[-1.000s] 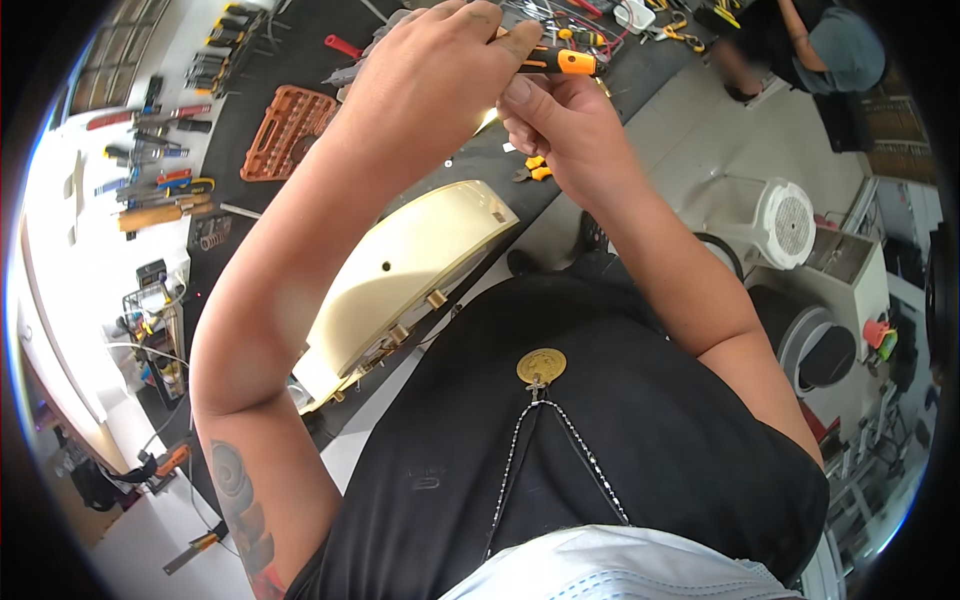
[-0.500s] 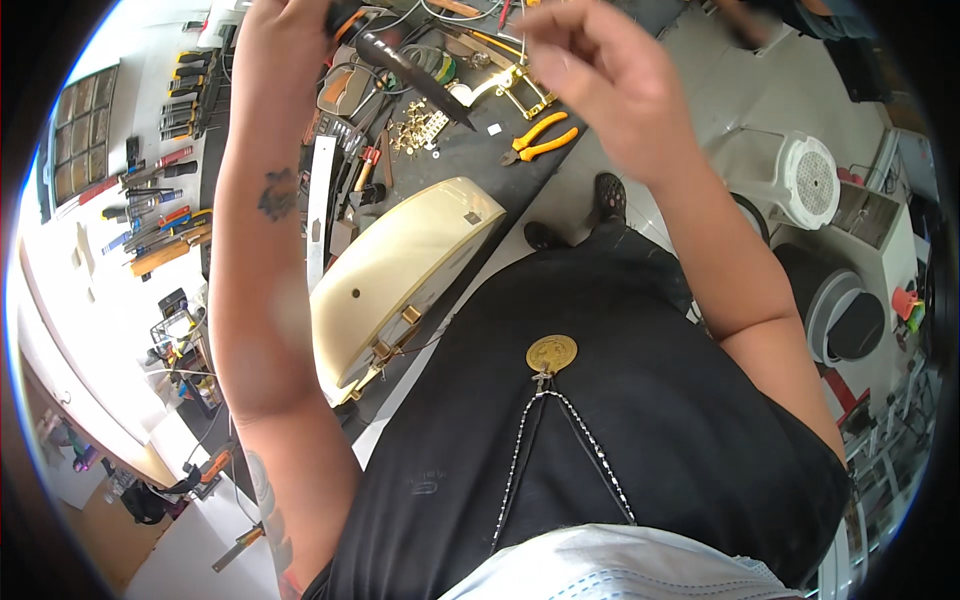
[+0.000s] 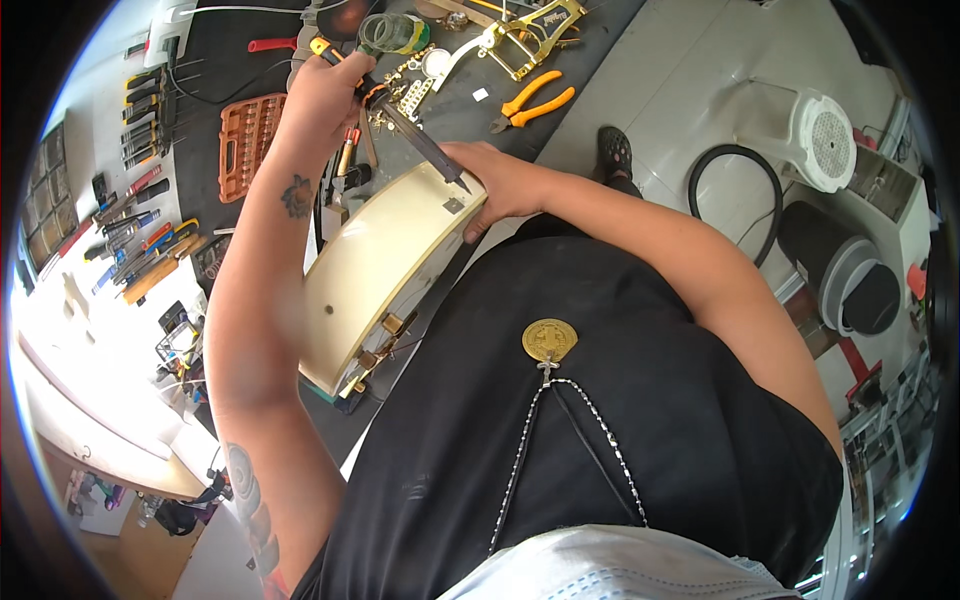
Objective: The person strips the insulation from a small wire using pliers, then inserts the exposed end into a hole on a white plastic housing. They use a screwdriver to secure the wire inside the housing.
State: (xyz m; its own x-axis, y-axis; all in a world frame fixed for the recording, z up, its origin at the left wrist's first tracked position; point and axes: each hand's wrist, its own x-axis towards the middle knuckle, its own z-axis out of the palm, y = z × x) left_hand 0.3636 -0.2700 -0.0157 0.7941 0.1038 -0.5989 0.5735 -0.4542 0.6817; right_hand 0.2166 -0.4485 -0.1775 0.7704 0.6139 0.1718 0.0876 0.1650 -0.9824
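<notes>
My left hand point(image 3: 330, 95) is wrapped around the black-and-yellow handle of a long tool point(image 3: 420, 138). Its dark shaft tapers to a point close to a small dark square mark on the cream guitar body point(image 3: 370, 245); I cannot tell if the tip touches it. My right hand point(image 3: 500, 185) grips the far end of that body, fingers over its top and thumb down the near side. The body stands on edge with its curved side facing up, a small round hole in it and gold fittings on its near face.
Orange-handled pliers point(image 3: 535, 100), a gold tailpiece point(image 3: 530, 40), a glass jar point(image 3: 385, 35) and loose gold parts lie on the dark bench beyond. An orange tool case point(image 3: 250, 145) is at left. A white stool point(image 3: 825, 150) and a black hoop point(image 3: 740, 200) stand right.
My right hand has come down from above the bench onto the end of the guitar body. The tool in my left hand has moved toward me, its tip now by the square mark.
</notes>
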